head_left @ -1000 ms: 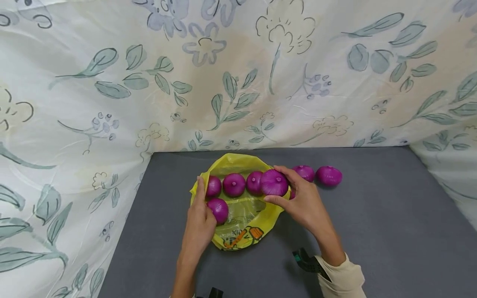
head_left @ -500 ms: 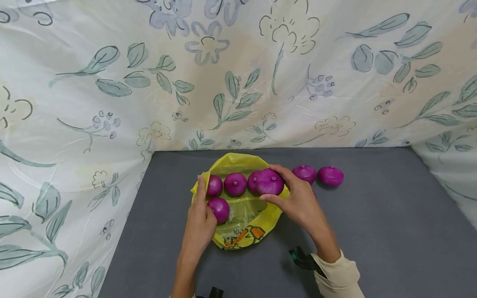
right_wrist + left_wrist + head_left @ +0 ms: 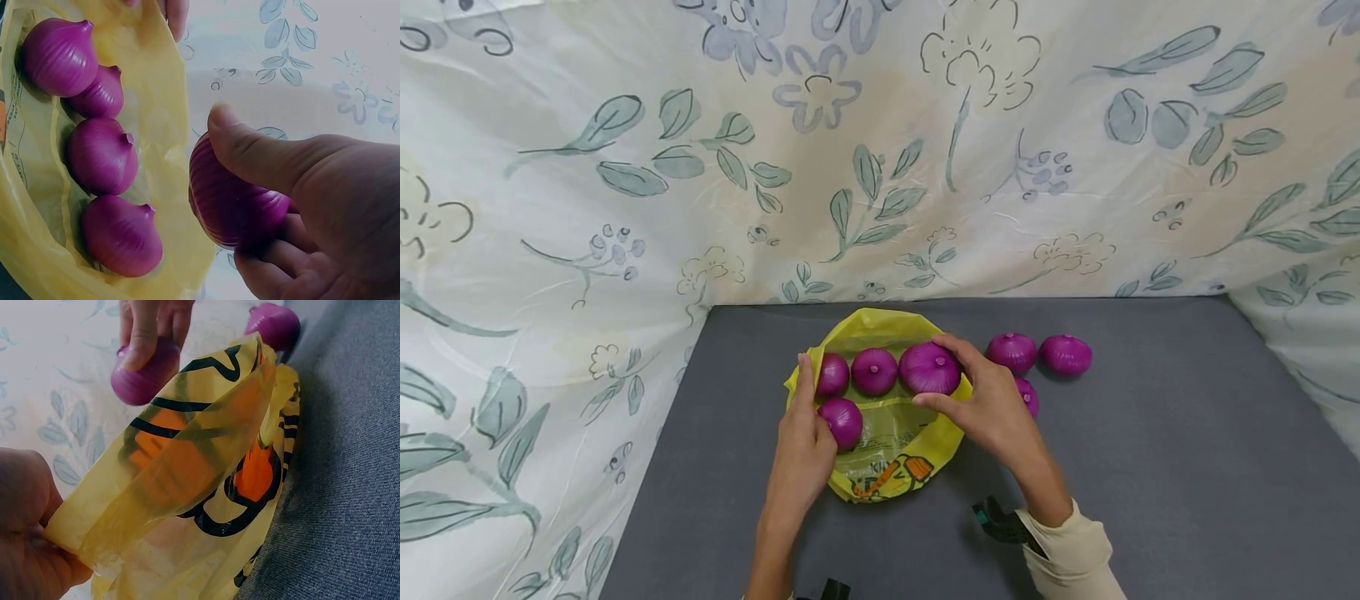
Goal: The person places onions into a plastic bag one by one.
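The right hand (image 3: 312, 206) is holding a purple onion (image 3: 234, 206), the thumb pressing across its top and the fingers curling beneath it. Just beside that grip, four more purple onions (image 3: 103, 156) are lying in a row inside an open yellow plastic bag (image 3: 156, 106), touching one another.

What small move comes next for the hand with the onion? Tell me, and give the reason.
Probably lower it and let go. The right hand grips a purple onion over the mouth of the yellow bag, which the left hand holds open; four onions already lie inside, with room beside them.
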The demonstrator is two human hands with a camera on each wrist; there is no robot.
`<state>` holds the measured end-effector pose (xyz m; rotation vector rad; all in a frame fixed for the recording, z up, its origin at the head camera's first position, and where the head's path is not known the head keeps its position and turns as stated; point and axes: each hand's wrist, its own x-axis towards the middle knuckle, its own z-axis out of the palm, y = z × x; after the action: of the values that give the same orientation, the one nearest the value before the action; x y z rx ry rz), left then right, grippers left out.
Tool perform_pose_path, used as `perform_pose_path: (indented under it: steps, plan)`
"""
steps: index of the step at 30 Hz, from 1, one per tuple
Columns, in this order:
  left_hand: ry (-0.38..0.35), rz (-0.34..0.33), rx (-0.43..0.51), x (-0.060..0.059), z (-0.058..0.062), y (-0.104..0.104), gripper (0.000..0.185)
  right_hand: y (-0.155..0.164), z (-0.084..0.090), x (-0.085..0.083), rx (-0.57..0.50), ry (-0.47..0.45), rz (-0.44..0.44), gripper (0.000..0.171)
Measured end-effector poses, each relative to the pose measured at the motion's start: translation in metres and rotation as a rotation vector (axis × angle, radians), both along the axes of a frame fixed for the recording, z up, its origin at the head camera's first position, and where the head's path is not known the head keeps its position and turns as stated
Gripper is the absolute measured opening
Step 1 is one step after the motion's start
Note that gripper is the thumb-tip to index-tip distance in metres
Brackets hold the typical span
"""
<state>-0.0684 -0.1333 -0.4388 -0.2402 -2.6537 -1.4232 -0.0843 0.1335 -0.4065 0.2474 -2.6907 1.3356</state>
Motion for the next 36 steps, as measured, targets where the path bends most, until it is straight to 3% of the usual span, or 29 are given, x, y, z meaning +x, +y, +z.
perform_pose_path:
  steps: [36]
  plan:
    - [0.002, 0.0, 0.008, 0.001, 0.0, 0.001, 0.085, -0.048, -0.027, -0.003, 0.078, -0.004, 0.06, 0.083]
